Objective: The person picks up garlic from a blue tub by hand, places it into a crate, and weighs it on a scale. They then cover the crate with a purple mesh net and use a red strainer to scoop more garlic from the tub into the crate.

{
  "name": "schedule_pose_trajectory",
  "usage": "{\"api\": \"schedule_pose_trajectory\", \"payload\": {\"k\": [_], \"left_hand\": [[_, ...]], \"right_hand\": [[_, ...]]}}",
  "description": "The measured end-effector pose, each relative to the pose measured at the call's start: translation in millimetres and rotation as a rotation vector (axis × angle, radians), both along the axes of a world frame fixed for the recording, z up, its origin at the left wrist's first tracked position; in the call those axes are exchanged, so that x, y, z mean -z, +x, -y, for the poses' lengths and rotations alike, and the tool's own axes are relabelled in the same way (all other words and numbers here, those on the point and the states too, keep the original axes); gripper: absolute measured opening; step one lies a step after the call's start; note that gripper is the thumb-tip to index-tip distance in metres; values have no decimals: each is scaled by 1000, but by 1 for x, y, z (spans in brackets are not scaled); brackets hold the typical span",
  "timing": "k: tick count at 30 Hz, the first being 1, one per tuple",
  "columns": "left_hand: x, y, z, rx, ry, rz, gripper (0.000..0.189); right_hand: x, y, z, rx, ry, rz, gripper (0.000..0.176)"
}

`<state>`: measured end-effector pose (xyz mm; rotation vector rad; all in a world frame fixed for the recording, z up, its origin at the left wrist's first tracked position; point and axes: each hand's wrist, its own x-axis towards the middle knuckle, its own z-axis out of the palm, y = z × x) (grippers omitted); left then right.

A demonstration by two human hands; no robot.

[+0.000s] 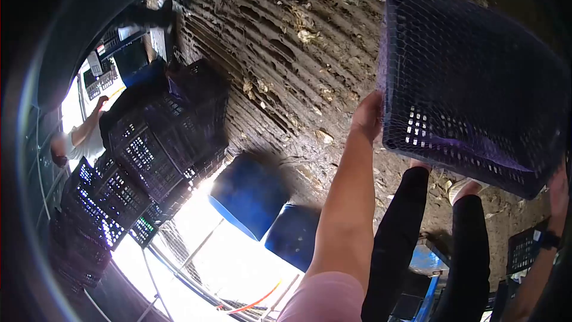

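Observation:
A dark purple plastic crate (471, 83) with gridded holes is held up in front of my legs, above the muddy floor. A fine net-like mesh shows across its near face, and deep shadow hides what it holds, if anything. Gripping its left edge is my left hand (369, 113), fingers partly hidden behind the rim. At the lower right corner is my right hand (559, 194), closed on the crate's side; shade and the frame's edge cover part of it. A dark watch band is on my right wrist.
Ridged, muddy ground (286, 59) is scattered with shells. Stacked dark crates (149, 149) stand at left, near another person (83, 140) in a light top. Two blue barrels (247, 194) are beside the stack. Another crate (521, 250) lies at lower right.

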<state>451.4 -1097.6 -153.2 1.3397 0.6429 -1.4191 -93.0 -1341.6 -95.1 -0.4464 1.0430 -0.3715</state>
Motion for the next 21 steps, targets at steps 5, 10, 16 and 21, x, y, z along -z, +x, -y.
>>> {"api": "schedule_pose_trajectory", "payload": {"k": [5,10,16,21], "left_hand": [[-24,29,13,110,-128,158,16],[-59,38,-10,20,123,248,16],[-149,-40,-90,-31,3,353,22],[-141,-208,-195,5,47,352,17]], "right_hand": [[10,41,11,-305,-60,-512,55],[-71,94,-4,-448,-426,-693,52],[-232,93,2,-538,-322,-723,45],[-319,111,19,-802,-460,-665,53]]}}
